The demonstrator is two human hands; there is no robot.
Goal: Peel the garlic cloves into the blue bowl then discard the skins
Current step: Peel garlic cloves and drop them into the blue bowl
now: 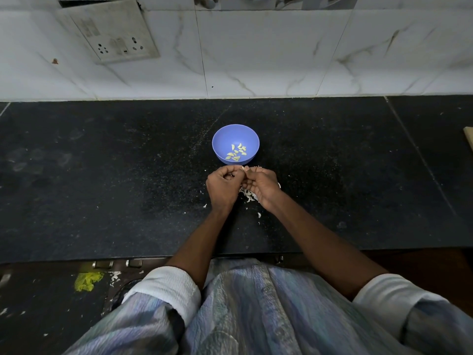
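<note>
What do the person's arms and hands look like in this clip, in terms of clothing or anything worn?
Both hands, left hand and right hand, are bare: no gloves, and no rings or bands that can be made out. The forearms are uncovered. Each arm has a white sleeve rolled or pushed up near the elbow, the right one alike. Below them hangs a blue-grey streaked garment.

black counter (102, 175) | marble wall tiles (256, 55) | socket plate (110, 32) top-L | yellow scrap (87, 281) on floor
</note>
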